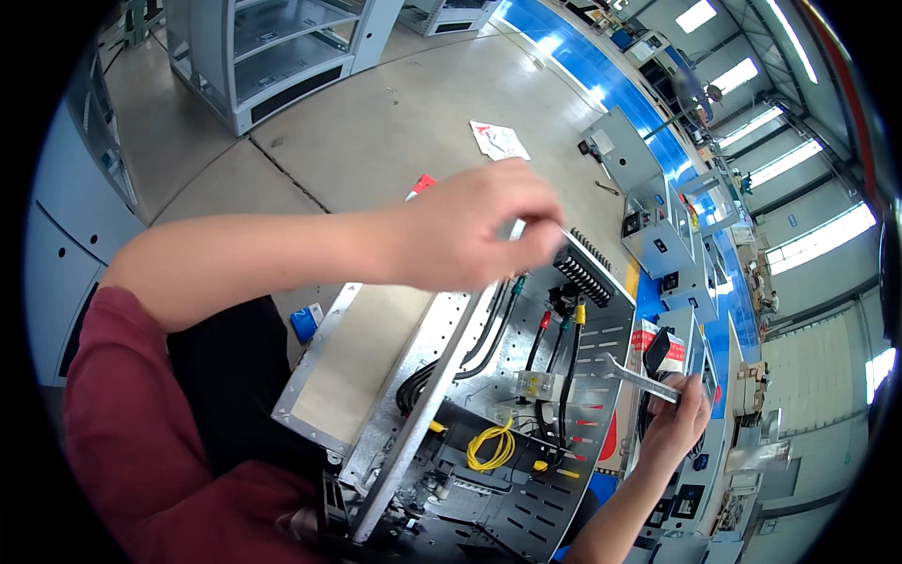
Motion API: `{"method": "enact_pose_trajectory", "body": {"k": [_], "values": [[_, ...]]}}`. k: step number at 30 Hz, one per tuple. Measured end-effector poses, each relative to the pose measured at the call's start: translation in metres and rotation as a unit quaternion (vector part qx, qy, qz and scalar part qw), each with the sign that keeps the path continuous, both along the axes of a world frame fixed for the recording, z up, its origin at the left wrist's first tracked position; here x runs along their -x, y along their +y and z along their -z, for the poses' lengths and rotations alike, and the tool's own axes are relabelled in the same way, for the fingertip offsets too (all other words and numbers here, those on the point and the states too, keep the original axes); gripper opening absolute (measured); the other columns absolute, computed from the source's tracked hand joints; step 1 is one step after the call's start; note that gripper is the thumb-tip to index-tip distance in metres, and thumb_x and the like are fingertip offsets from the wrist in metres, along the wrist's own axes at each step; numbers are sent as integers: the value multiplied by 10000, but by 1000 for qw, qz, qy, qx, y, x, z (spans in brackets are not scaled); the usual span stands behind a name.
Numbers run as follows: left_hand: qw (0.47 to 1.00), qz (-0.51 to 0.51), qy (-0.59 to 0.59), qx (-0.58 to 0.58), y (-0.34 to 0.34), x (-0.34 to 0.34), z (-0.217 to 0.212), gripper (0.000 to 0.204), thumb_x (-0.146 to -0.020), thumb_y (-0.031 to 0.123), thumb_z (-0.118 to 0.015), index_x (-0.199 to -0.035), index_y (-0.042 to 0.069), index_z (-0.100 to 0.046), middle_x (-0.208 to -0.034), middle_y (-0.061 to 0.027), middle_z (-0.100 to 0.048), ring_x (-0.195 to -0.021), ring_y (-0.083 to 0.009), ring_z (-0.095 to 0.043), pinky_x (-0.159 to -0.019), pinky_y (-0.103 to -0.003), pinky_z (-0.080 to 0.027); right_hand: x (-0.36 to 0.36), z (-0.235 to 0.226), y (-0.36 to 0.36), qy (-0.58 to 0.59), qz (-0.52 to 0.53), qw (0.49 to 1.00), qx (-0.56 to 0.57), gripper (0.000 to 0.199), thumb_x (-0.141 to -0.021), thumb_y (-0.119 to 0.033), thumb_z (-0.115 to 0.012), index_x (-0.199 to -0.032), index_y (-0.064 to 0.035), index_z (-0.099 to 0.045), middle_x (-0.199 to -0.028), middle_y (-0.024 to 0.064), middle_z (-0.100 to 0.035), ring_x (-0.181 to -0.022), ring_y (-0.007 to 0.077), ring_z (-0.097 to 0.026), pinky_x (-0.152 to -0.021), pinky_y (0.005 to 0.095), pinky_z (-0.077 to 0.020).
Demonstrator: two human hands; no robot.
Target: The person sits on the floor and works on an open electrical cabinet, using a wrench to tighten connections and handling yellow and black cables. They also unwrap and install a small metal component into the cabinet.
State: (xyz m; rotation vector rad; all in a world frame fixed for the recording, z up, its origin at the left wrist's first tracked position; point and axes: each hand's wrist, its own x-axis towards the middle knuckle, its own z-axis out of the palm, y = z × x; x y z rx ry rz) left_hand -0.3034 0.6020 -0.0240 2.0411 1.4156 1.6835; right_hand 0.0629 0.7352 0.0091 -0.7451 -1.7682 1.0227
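My left hand hangs over the far end of an open metal cabinet, its fingers curled together. Whatever it may pinch is hidden behind the fingers. To the right of the cabinet, my right hand is closed around a silver wrench, whose jaw points left over the slotted side panel. Inside the cabinet run thick black cables with red, green and yellow sleeves. A black terminal block sits just right of my left hand. Nearer to me lies a coiled yellow wire.
Grey cabinet frames stand on the floor at the far left. A printed sheet lies on the floor ahead. More grey enclosures line the right side beside a blue floor strip. A small blue box rests by my leg.
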Motion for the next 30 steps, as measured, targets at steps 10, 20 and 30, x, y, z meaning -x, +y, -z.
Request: {"method": "enact_pose_trajectory", "body": {"k": [10, 20, 30], "values": [[973, 69, 116, 186, -40, -9, -29, 379, -1073, 364, -594, -852, 57, -610, -561, -128, -534, -510, -330, -542, -550, -440, -436, 151, -26, -44, -108, -281, 949, -96, 393, -1136, -360, -492, -1006, -5, -600, -836, 21, -559, -742, 86, -502, -665, 256, -395], [803, -86, 269, 525, -64, 62, 30, 482, -978, 432, -575, -778, 22, -733, -669, -150, -678, -644, -355, -671, -625, -438, -532, 139, 19, 18, -427, 62, 862, -265, 285, -999, -206, -592, -824, 14, -637, -731, 213, -653, -718, 426, -640, -667, 522, -486], [831, -12, 286, 476, -69, 24, 98, 281, -938, 244, -571, -983, -23, -646, -751, -201, -704, -728, -396, -721, -689, -512, -573, 120, 26, 11, -528, 77, 836, -133, 288, -981, -241, -642, -992, 39, -712, -779, 238, -729, -768, 430, -723, -745, 481, -572]]}}
